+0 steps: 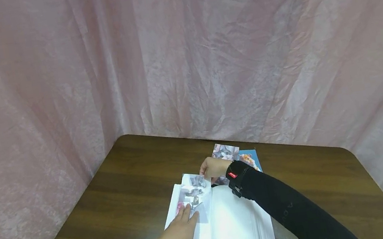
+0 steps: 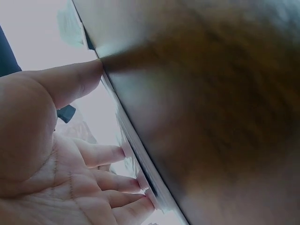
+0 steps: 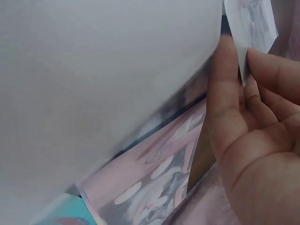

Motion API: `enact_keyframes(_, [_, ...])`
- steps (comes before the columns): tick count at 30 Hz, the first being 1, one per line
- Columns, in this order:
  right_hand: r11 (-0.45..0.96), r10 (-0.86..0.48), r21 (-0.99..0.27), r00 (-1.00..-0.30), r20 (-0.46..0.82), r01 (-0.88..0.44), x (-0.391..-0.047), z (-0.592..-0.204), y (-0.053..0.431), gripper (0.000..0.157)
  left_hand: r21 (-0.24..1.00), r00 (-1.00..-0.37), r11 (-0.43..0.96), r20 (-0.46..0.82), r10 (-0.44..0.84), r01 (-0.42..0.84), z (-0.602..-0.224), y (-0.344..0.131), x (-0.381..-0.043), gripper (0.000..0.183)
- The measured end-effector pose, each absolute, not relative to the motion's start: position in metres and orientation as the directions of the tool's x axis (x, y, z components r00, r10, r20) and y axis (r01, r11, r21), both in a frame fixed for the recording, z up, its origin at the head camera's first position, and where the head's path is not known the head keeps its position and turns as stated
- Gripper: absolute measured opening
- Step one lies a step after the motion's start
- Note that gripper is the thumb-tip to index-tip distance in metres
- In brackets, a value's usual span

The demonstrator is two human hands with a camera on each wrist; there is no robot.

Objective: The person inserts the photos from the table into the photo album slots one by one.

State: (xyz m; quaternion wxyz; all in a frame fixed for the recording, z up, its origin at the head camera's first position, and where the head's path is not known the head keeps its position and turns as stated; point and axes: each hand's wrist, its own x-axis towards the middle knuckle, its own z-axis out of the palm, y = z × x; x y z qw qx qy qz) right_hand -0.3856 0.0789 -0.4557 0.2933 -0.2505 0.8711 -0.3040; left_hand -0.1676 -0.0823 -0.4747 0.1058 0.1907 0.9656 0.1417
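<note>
A white-paged album point(image 1: 231, 214) lies open on the table. On its left page is a pale picture card point(image 1: 197, 180), its upper end sticking out past the page's top edge. My right hand point(image 1: 216, 167) pinches that card's upper right corner between thumb and fingers; the right wrist view shows the pinched card point(image 3: 255, 26) close up. Spread over the lower left page, my left hand point(image 1: 175, 235) presses it with its fingertips. In the left wrist view the left hand's thumb and fingers point(image 2: 112, 180) touch the page surface, with the fingers fairly straight.
Behind the album lie a grey cat picture point(image 1: 225, 151) and a blue picture with an orange animal point(image 1: 249, 157), partly covered by the right hand and wrist. The brown table point(image 1: 123, 187) backs onto a pink curtain point(image 1: 182, 55). The black right sleeve point(image 1: 286, 204) crosses the album's right side.
</note>
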Motion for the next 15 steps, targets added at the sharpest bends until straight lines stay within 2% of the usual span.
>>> enact_keyframes(4, [0.678, -0.642, -0.644, -0.713, -0.282, -0.355, -0.386, -0.455, 0.078, 0.012, 0.311, -0.903, 0.885, -0.144, 0.404, 0.346, -0.474, -0.081, -0.167, 0.083])
enact_keyframes(9, [0.667, -0.682, -0.538, -0.714, -0.160, -0.516, -0.385, -0.454, 0.072, 0.013, 0.301, -0.904, 0.887, -0.139, 0.405, 0.351, -0.474, -0.080, -0.168, 0.083])
enact_keyframes(15, [0.648, -0.714, -0.472, -0.693, -0.103, -0.597, -0.385, -0.458, 0.065, 0.014, 0.285, -0.908, 0.894, -0.140, 0.396, 0.346, -0.476, -0.079, -0.168, 0.083])
